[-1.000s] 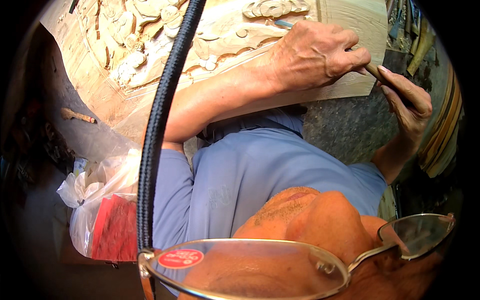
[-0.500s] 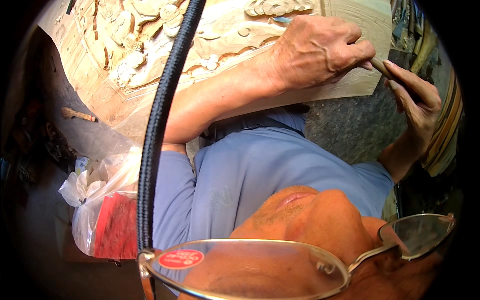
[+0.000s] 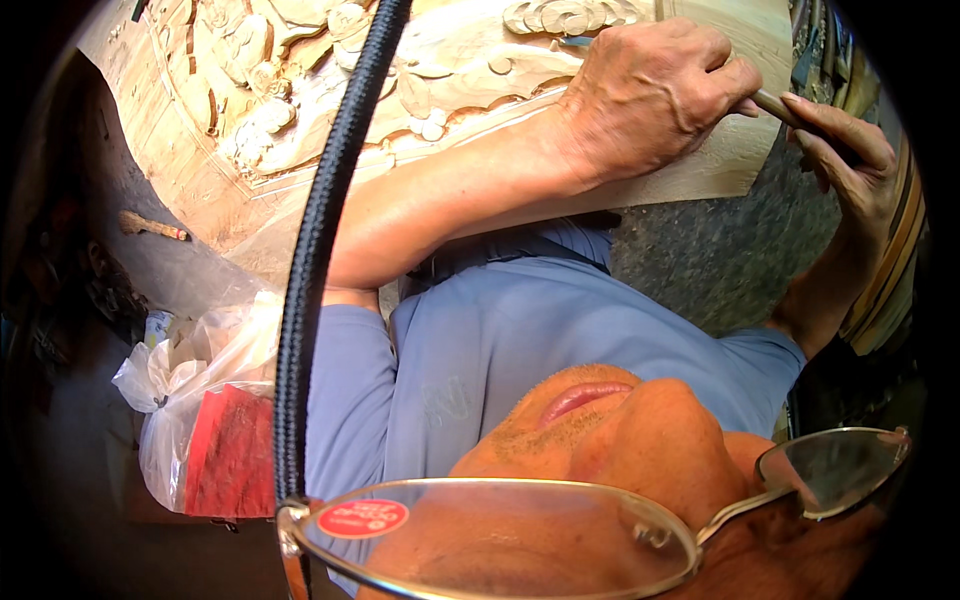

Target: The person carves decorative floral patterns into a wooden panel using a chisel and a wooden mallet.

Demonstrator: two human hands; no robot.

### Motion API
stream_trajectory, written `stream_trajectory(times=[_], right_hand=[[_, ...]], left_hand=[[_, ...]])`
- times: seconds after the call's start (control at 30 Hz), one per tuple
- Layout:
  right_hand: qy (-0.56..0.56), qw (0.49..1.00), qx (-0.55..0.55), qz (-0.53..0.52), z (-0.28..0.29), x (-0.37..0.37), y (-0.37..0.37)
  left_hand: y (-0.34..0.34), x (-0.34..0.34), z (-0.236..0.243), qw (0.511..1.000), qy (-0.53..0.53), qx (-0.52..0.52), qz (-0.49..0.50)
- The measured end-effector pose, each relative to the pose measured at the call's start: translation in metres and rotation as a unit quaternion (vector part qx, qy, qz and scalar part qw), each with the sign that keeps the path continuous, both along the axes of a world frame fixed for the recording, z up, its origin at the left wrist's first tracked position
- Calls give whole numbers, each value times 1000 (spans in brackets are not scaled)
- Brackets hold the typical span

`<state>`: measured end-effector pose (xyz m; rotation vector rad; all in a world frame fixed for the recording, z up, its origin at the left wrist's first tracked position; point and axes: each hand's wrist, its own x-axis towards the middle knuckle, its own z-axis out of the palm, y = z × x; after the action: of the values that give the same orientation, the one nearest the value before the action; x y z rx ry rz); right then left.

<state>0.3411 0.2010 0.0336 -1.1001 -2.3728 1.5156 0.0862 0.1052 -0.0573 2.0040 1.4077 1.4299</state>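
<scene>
My left hand (image 3: pixel 655 95) is closed around a long chisel (image 3: pixel 772 107), its forearm stretched over the near edge of a pale carved wooden panel (image 3: pixel 440 75). The bluish blade shows just left of my knuckles, over the panel beside a carved cloud-like motif; whether its tip touches the wood, I cannot tell. Out past the panel's right edge, my right hand (image 3: pixel 845 150) grips the back end of the wooden handle with thumb and fingers.
More tools (image 3: pixel 820 45) lie beyond the panel at upper right, above curved wooden strips (image 3: pixel 890 270). At left are a short wooden piece (image 3: pixel 150 225), a plastic bag (image 3: pixel 175 370) and a red object (image 3: pixel 228 450). A black cord (image 3: pixel 320 250) crosses the view vertically.
Both my hands and the chisel have shifted steadily right and slightly up, toward the panel's right side. The grip on the chisel looks the same throughout.
</scene>
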Motion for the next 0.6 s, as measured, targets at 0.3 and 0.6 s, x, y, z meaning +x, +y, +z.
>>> stream_trajectory(times=[0.3, 0.6], right_hand=[[13, 1000, 3, 5, -10, 4, -1], [41, 999, -12, -9, -21, 0, -5]], left_hand=[[-2, -2, 3, 999, -9, -30, -20], [-2, -3, -2, 1000, -6, -23, -15]])
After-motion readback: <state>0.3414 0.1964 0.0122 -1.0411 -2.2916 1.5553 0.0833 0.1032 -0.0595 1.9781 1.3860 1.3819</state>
